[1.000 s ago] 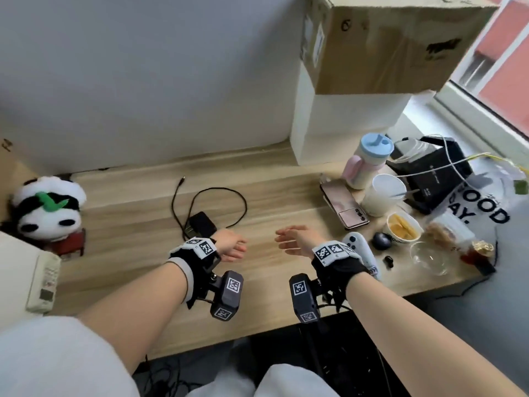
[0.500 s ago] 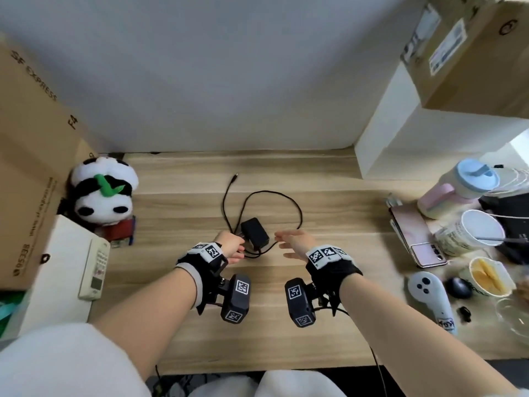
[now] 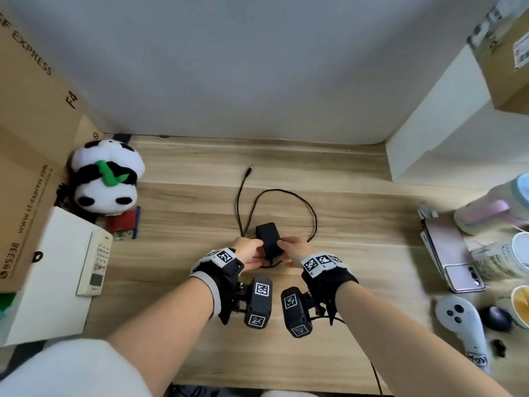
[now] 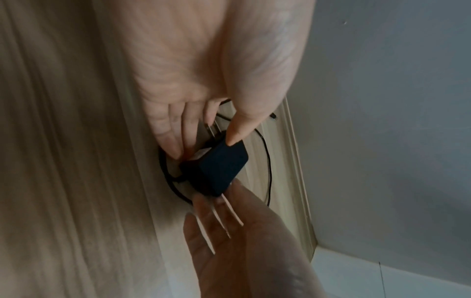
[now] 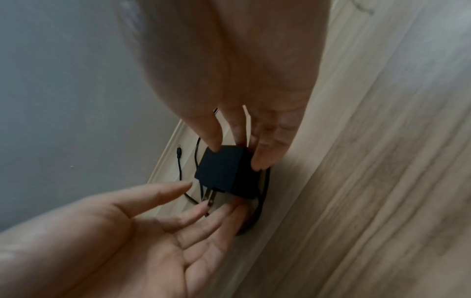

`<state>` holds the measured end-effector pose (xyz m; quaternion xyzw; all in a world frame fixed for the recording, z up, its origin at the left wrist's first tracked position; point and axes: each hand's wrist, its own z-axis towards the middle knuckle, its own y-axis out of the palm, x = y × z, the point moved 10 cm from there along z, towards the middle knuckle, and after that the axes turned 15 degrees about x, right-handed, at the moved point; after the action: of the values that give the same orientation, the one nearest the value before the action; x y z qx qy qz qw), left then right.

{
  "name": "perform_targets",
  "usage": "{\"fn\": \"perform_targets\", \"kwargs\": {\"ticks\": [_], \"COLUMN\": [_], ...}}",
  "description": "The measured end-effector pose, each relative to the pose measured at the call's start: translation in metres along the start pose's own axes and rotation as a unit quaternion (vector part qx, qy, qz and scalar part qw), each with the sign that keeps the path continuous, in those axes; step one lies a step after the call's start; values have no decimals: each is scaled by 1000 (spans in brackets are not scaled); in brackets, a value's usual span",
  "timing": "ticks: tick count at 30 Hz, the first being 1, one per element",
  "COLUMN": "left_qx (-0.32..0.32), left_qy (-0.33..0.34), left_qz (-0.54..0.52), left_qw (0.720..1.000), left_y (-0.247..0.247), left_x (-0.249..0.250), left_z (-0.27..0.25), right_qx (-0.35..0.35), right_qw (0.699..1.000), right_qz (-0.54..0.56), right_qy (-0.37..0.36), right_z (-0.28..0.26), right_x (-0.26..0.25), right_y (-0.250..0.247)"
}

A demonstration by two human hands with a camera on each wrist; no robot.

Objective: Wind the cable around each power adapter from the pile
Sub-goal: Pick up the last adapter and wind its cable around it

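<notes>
From the head camera we count one black power adapter [image 3: 268, 239] on the wooden desk [image 3: 357, 224], lifted at its near end between two hands. Our left hand [image 3: 248, 253] pinches its left side and our right hand [image 3: 294, 249] pinches its right side. One thin black cable [image 3: 286, 193] runs from the adapter, loops out across the desk toward the wall and ends in one barrel plug [image 3: 250, 168] lying free. To the left we see one panda plush [image 3: 107, 176], one white remote control [image 3: 94, 263] on a white box [image 3: 43, 296], and one brown cardboard box [image 3: 31, 110]. To the right lie one pink phone [image 3: 452, 253], one pastel lidded cup [image 3: 495, 204] and one white game controller [image 3: 463, 328].

From the left wrist camera, the left thumb [image 4: 235, 137] presses the adapter's [image 4: 219, 167] top corner while the fingers [image 4: 168, 141] reach beneath it; two metal prongs [image 4: 211, 129] stick out toward the palm. The right hand's fingertips [image 4: 229, 193] touch the opposite end.

From the right wrist camera, the right hand [image 5: 244, 129] clasps one end of the adapter [image 5: 224, 171] between thumb and fingers. The left hand [image 5: 165, 221] lies below with fingers extended under the prongs [image 5: 210, 196], and the cable [image 5: 262, 197] curls on the desk behind.
</notes>
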<state>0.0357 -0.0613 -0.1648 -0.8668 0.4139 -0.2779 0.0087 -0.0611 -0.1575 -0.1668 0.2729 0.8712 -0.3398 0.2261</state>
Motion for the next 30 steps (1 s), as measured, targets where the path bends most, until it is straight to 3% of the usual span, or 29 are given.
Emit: {"fn": "perform_targets", "kwargs": {"ticks": [5, 11, 17, 21, 26, 30], "left_qx": [-35, -86, -140, -142, -139, -127], "left_qy": [-16, 26, 159, 208, 289, 318], "left_qz": [-1, -55, -57, -82, -83, -168], "left_qw": [999, 994, 976, 964, 944, 924], "left_y": [6, 7, 22, 22, 24, 23], "left_x": [-7, 23, 95, 135, 172, 193], "left_z": [-6, -19, -72, -105, -143, -165], "right_qx": [-42, -89, -71, -116, -113, -91], "right_qw": [997, 988, 974, 946, 941, 942], "right_qz": [-53, 121, 188, 273, 244, 224], "right_qy": [-25, -21, -110, -128, -206, -231], "right_z": [-4, -16, -33, -52, -73, -78], "right_x": [3, -21, -73, -98, -127, -136], "right_y": [0, -13, -62, -85, -114, -130]}}
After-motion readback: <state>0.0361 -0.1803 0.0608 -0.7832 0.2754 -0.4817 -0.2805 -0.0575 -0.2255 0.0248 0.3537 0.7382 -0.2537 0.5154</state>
